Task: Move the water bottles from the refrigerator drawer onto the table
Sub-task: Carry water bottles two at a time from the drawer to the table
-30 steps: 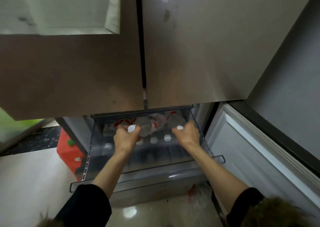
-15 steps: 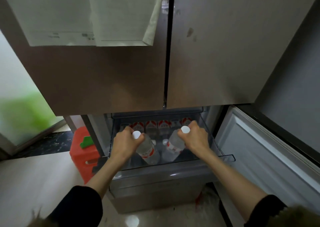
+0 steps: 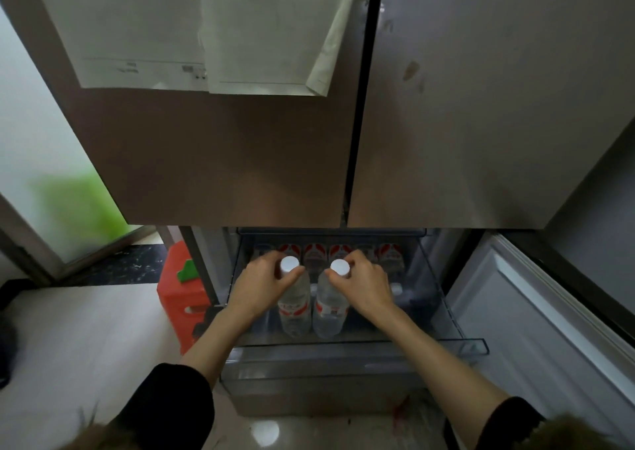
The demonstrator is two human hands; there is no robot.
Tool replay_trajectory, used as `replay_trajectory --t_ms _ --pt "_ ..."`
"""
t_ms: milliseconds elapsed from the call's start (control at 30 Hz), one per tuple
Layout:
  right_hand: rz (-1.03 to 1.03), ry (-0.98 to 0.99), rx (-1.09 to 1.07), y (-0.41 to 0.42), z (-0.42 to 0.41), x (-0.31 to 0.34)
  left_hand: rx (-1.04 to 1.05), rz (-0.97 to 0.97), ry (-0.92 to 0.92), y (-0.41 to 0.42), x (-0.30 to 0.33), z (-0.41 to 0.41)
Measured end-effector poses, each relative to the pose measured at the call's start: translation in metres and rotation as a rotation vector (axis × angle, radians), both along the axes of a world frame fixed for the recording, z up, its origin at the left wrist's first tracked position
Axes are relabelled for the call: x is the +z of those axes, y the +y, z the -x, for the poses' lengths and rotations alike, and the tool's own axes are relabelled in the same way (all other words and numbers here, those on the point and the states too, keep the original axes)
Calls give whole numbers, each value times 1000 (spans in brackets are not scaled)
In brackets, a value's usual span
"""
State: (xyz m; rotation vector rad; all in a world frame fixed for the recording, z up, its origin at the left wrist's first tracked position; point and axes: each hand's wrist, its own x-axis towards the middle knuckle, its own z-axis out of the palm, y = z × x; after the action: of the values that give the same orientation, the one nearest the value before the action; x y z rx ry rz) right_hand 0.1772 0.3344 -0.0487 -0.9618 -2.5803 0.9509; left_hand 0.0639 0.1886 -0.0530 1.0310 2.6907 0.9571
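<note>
**A:** Where are the bottles right now?

**B:** Two are up out of the drawer point(image 3: 457, 326), side by side. The left hand point(image 3: 263, 286) is curled round the neck of the left bottle point(image 3: 293, 303), the right hand point(image 3: 364, 286) round the neck of the right bottle point(image 3: 330, 307) — both just under the white caps. More bottles point(image 3: 390, 255) stand in a row at twelve o'clock of the hands, at the back of the drawer.

**A:** So how should the lift go?

**B:** I'd raise them straight up until their bases clear the front wall at six o'clock — then draw back. Neck grips let a full bottle swing, so keep them upright and apart; a knock against each other could loosen a hold. The table isn't in view, so turn slowly.
</note>
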Motion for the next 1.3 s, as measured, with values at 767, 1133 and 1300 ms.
replay_trajectory --t_ms 767,1133,1300 --pt "397 -11 235 23 3 -48 -99 -106 -447 3 -47 10" --pt "313 233 115 -9 -22 -20 -78 -249 -240 -34 -19 -11" --pt "248 456 122 -29 -36 35 -25 -489 -227 -57 33 -33"
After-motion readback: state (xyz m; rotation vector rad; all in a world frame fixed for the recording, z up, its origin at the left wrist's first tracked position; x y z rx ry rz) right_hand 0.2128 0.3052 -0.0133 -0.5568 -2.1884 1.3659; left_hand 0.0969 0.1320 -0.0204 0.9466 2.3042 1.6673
